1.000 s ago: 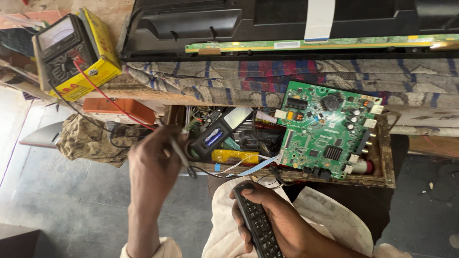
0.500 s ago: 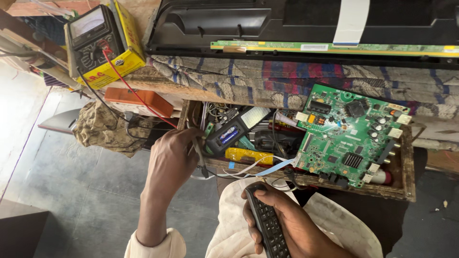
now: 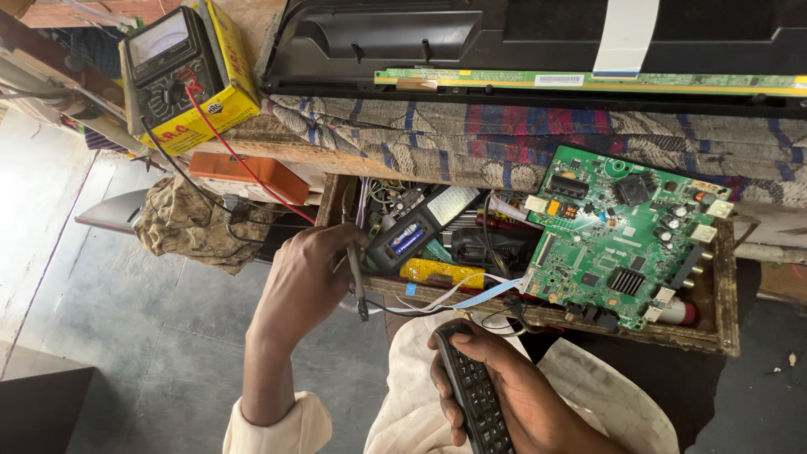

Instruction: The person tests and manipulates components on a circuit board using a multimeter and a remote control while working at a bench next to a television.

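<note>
Hands have shifted: the left hand has moved in to the wooden tray's left edge, fingers clamped on a thin dark probe pointing down. The right hand still grips the black remote below the tray's front edge. A green circuit board fills the tray's right side; loose wires and tools crowd the left. The multimeter sits on the bench's left corner.

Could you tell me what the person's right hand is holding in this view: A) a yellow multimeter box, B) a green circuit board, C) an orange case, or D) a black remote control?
D: the right hand grips a black remote control with rows of buttons, while the green circuit board lies untouched in the wooden tray.
</note>
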